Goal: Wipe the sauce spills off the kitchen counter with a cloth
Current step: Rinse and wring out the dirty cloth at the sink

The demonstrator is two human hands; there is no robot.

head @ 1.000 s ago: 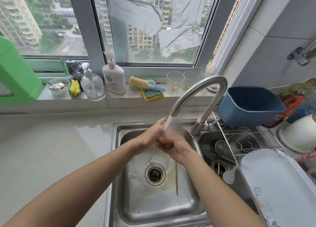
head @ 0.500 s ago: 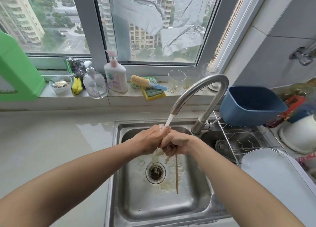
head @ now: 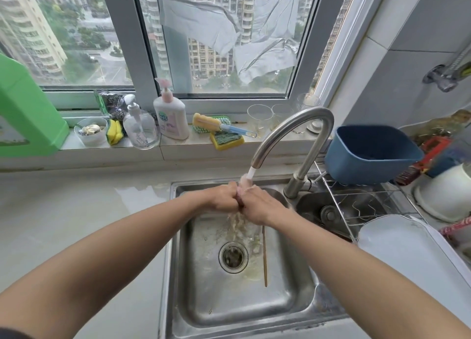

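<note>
I see my left hand (head: 221,197) and right hand (head: 257,206) pressed together under the faucet (head: 293,132), both squeezing a small wet cloth (head: 244,185) over the sink (head: 300,282).

Sink (head: 300,282) set into counter (head: 76,211), right of its bare stretch. Tap (head: 300,134) behind sink, spout arched over basin. Both hands, left hand (head: 221,197) and right hand (head: 257,206), together under spout, above drain (head: 233,256). Chopstick (head: 265,257) in basin, just right of drain. Soap bottles (head: 171,111), sponges (head: 226,139) and glasses (head: 260,116) along windowsill behind. Rack (head: 356,203) right of sink, tub (head: 369,152) on it.
</note>
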